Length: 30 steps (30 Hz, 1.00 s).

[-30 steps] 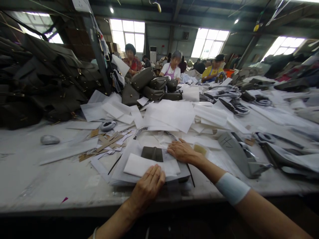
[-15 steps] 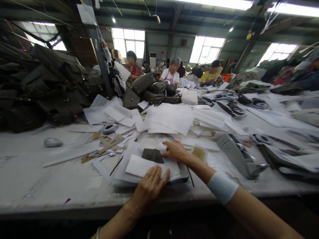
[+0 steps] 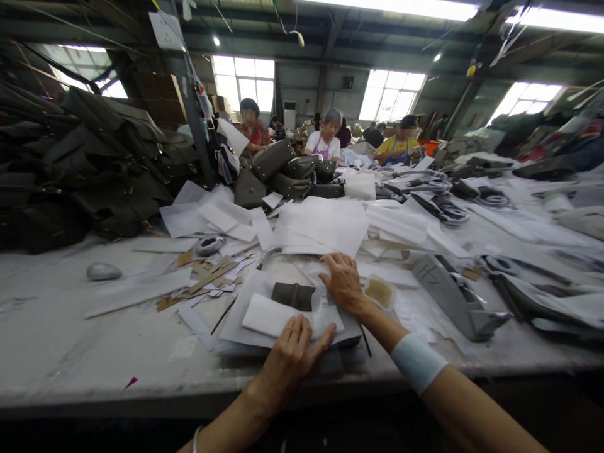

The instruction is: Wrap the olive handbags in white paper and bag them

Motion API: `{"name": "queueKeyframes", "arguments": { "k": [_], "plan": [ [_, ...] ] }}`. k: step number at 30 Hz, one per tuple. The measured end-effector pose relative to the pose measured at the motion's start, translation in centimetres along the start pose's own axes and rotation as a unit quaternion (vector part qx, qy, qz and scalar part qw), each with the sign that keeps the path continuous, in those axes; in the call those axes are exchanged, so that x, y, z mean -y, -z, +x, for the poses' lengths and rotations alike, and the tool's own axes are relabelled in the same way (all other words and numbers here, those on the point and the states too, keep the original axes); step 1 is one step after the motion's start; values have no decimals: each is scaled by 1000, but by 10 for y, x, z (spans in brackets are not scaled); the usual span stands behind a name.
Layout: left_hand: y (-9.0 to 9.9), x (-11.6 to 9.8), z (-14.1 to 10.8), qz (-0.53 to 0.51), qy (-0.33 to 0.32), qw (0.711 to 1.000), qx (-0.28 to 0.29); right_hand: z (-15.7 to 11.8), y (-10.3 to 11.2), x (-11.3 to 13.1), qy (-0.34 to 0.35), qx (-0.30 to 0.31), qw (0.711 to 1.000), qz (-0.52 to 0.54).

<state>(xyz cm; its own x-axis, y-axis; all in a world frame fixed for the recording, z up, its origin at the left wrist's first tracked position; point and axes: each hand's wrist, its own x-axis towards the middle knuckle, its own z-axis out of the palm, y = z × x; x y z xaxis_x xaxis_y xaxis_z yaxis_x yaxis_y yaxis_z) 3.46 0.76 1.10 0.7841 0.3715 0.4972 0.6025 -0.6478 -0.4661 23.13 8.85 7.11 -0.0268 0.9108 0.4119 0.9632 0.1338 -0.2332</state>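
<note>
My left hand (image 3: 295,346) lies with its fingers stretched out on a folded white foam sheet (image 3: 264,314), thumb apart. Just beyond that sheet a dark olive bag part (image 3: 293,296) with a raised seam across its middle shows on white wrapping sheet (image 3: 238,327). Above and to the right of it is my right hand (image 3: 343,280), its thumb apart from the fingers, over the wrapping. I see nothing held in it. Behind the wrapping, a dark curved strap (image 3: 270,255) is partly covered. A dark flat piece (image 3: 352,340) sticks out underneath on the right.
A small packet with a yellowish square (image 3: 379,292) lies right of my right wrist. Cardboard strips (image 3: 207,277) and a wrapped coil (image 3: 209,245) are at left. A grey stand (image 3: 453,299) is at right. White sheets (image 3: 321,223) and dark bags (image 3: 283,170) lie behind; people work beyond.
My right hand has moved off the olive part, up and to the right, uncovering more of it. My left hand has stayed on the foam sheet, its thumb a little farther right.
</note>
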Motion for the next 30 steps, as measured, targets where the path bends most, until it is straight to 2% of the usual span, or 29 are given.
{"name": "queueKeyframes", "arguments": {
  "k": [2, 6, 8, 11, 14, 17, 19, 20, 23, 25, 27, 30],
  "plan": [
    [0, 1, -1, -7, 1, 1000, -12, -1, 9, 2, 48, 6, 999, 23],
    [2, 4, -5, -40, 15, 999, -25, -10, 14, 6, 100, 188, 977, 16],
    [3, 5, -4, -61, 24, 997, -28, -14, 9, 8, 87, 227, 970, 3],
    [7, 7, -2, -70, 29, 996, -42, -14, 5, 10, 73, 212, 974, 19],
    [10, 11, 1, -76, 36, 995, -58, -8, 14, 5, 55, 175, 982, 46],
    [14, 23, 1, -105, 48, 991, -64, -10, 35, -16, -11, 44, 989, 144],
    [18, 36, -1, -129, 63, 986, -80, -23, 48, -34, -83, -50, 967, 237],
    [21, 42, -2, -140, 73, 983, -93, -33, 52, -42, -122, -74, 952, 273],
    [28, 60, -6, -167, 100, 973, -122, -63, 47, -55, -200, -49, 925, 320],
    [31, 67, -8, -180, 103, 970, -127, -77, 31, -49, -196, 2, 910, 366],
    [33, 69, -10, -184, 104, 968, -135, -78, 12, -34, -167, 42, 888, 425],
    [36, 71, -11, -189, 103, 965, -147, -61, -11, -11, -144, 56, 861, 484]
  ]
}}
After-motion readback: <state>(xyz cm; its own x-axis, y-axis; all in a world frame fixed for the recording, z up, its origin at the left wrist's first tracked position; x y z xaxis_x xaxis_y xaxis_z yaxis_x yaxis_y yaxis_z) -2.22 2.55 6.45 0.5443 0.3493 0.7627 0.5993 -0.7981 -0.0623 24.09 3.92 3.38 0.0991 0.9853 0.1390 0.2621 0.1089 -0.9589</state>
